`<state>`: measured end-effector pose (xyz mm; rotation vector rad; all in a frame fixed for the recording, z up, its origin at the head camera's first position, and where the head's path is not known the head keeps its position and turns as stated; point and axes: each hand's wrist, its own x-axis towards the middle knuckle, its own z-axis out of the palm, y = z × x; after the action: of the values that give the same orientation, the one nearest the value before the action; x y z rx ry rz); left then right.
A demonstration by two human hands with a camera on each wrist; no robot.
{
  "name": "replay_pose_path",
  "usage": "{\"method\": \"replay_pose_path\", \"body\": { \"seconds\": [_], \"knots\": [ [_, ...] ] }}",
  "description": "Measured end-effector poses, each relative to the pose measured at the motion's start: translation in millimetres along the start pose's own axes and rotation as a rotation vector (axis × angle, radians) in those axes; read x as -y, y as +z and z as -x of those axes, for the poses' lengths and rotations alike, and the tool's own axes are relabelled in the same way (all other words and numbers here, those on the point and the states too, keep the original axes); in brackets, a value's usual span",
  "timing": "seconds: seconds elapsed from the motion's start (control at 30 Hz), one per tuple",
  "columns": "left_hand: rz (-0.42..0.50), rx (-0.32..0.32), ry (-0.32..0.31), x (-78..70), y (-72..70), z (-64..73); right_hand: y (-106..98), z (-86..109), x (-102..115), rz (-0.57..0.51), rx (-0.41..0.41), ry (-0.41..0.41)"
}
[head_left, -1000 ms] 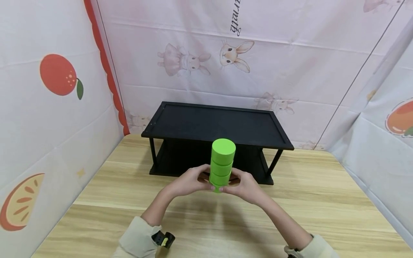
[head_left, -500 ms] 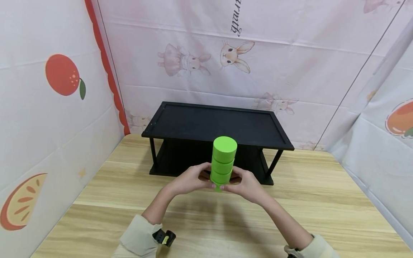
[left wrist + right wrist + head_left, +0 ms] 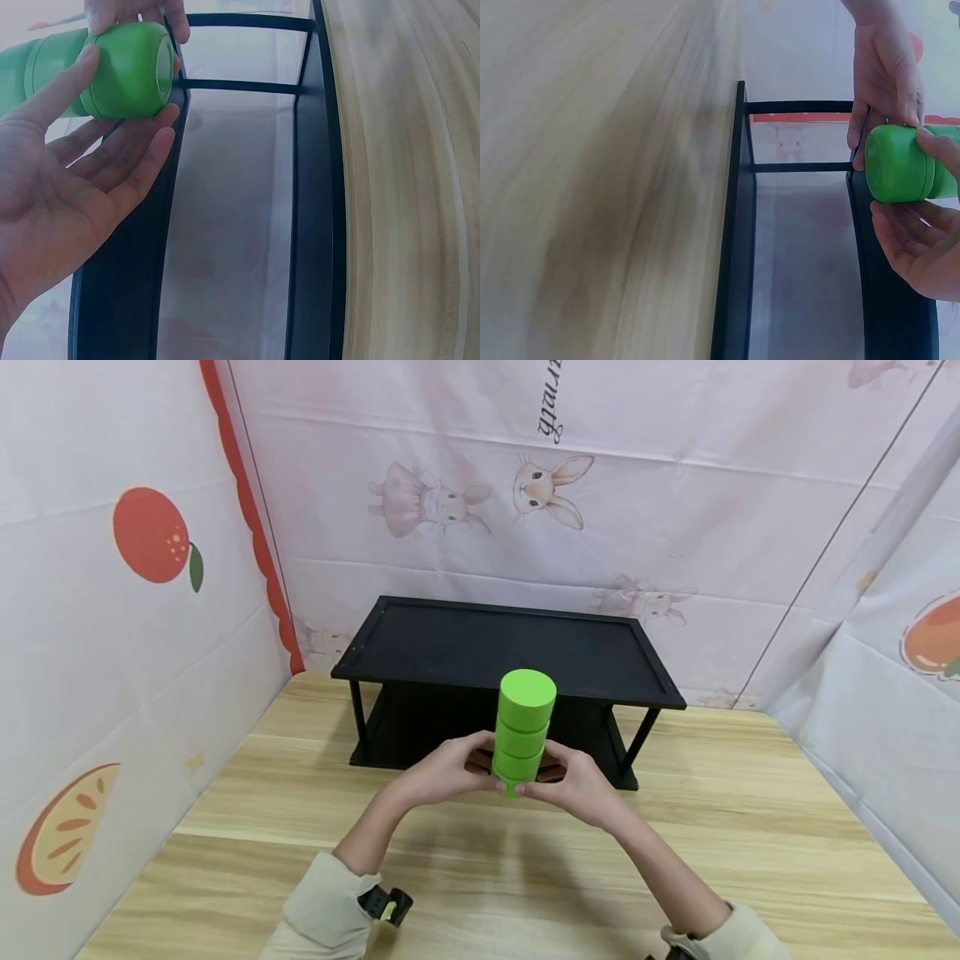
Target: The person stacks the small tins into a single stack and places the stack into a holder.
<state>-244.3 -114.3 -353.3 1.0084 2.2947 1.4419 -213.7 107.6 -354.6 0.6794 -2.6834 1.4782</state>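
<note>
Both hands hold a green bottle (image 3: pixel 522 727), a smooth cylinder with grooves ringing its body and a flat round top. It stands nearly upright in the head view, raised in front of a black two-tier rack (image 3: pixel 495 647). My left hand (image 3: pixel 442 770) grips its lower part from the left, thumb at the near side. From the right, my right hand (image 3: pixel 583 787) does the same, the thumbs close together. In the left wrist view the bottle's rounded base (image 3: pixel 131 71) shows between thumb and fingers. Some fingers are hidden behind the bottle.
The rack stands on a wooden table (image 3: pixel 480 877), with thin posts (image 3: pixel 639 739) and a lower shelf (image 3: pixel 427 718). Printed cloth (image 3: pixel 450 435) hangs behind it, and more cloth walls (image 3: pixel 67 660) flank both sides. Dark straps (image 3: pixel 386 904) sit at the wrists.
Together the hands have lifted the bottle slightly, and it has shifted a little to the right in the head view. The left cloth wall has swayed slightly rightward. The rack keeps its place.
</note>
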Motion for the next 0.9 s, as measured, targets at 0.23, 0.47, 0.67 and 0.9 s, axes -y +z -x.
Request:
{"method": "replay_pose_path", "body": {
  "seconds": [0.23, 0.47, 0.67, 0.9],
  "knots": [
    [0.009, -0.001, 0.002, -1.5, -1.3, -1.4, -1.8, -0.8, 2.1, -0.003, -0.003, 0.004],
    [0.010, 0.002, -0.004, -1.0, -4.1, -3.1, -3.7, -3.3, 4.6, -0.007, 0.005, 0.019],
    [-0.008, -0.007, -0.001, -3.5, -6.7, -4.5, -7.7, -1.7, 24.9, -0.007, 0.006, 0.010],
    [-0.009, -0.011, -0.003, -6.4, -8.4, -5.9, -11.0, 1.0, 43.4, -0.011, 0.010, 0.010]
  ]
}}
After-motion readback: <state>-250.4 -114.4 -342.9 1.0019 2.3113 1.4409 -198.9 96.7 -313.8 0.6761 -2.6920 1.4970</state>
